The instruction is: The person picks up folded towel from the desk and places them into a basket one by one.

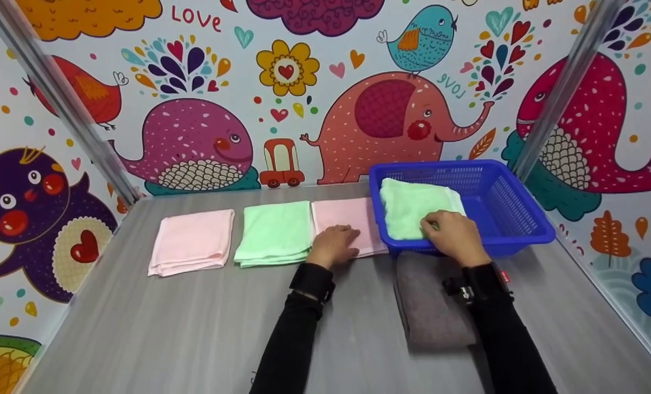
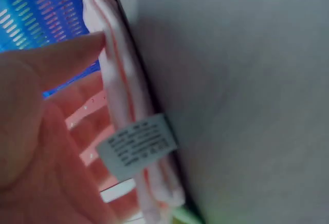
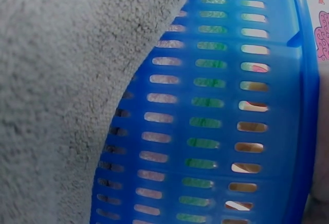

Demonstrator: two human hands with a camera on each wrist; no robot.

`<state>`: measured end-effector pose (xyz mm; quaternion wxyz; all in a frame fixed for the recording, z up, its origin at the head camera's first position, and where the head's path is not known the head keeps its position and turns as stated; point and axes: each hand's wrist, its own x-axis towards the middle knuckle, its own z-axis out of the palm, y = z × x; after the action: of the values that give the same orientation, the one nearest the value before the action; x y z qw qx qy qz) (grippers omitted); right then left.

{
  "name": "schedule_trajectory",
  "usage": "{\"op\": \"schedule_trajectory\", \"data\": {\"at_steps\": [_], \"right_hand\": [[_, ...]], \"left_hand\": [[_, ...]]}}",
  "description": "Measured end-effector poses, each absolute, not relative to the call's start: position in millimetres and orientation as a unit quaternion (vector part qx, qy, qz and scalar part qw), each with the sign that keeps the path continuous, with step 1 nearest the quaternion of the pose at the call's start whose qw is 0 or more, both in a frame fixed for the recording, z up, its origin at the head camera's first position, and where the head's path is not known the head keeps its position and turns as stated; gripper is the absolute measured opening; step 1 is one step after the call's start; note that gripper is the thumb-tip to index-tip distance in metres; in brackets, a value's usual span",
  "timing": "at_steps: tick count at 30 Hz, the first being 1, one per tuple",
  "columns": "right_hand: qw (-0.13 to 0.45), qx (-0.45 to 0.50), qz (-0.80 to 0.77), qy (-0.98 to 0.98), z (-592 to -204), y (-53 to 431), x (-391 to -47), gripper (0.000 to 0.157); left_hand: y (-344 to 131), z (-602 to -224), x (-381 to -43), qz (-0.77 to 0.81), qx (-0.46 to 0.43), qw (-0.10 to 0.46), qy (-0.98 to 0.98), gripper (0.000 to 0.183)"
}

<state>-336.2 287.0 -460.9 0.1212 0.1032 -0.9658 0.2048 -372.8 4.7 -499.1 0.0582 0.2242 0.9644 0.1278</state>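
In the head view my left hand (image 1: 333, 245) rests on a folded pink towel (image 1: 369, 224) beside the basket, fingers spread loosely over it. The left wrist view shows the thumb (image 2: 77, 54) touching the towel's layered edge (image 2: 123, 80), near a white printed label (image 2: 138, 147). My right hand (image 1: 456, 235) reaches over the near rim of a blue basket (image 1: 522, 232). Its curled fingers and thumb pinch the right part of a folded light green towel (image 1: 407, 208) lying inside. Slots in the basket wall (image 3: 205, 136) show green and pink cloth in the right wrist view.
Left of my left hand lie another folded green towel (image 1: 276, 232) and a folded pink towel (image 1: 194, 241). A folded dark grey towel (image 1: 435, 306) sits before the basket, under my right wrist. Printed panels (image 1: 221, 54) wall the grey table (image 1: 194, 328) at back and sides.
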Motion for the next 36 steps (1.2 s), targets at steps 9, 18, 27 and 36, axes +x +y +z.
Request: {"op": "schedule_trajectory", "data": {"at_steps": [9, 18, 27, 36], "right_hand": [[0.113, 0.102, 0.209, -0.966, -461.7, 290.1, -335.3, 0.029], [0.101, 0.1, 0.211, -0.967, -462.1, 290.9, -335.9, 0.029], [0.1, 0.098, 0.205, -0.969, -457.7, 291.9, -337.4, 0.03], [0.111, 0.104, 0.209, -0.966, -460.9, 290.1, -334.9, 0.03]], "left_hand": [[6.4, -491.0, -358.5, 0.103, 0.239, 0.081, 0.962, 0.042], [5.7, -487.7, -335.2, 0.053, 0.278, 0.06, 0.957, 0.041], [-7.3, -487.9, -298.3, 0.043, 0.326, 0.031, 0.944, 0.041], [-26.6, -494.9, -262.2, 0.064, 0.353, 0.007, 0.933, 0.039]]}}
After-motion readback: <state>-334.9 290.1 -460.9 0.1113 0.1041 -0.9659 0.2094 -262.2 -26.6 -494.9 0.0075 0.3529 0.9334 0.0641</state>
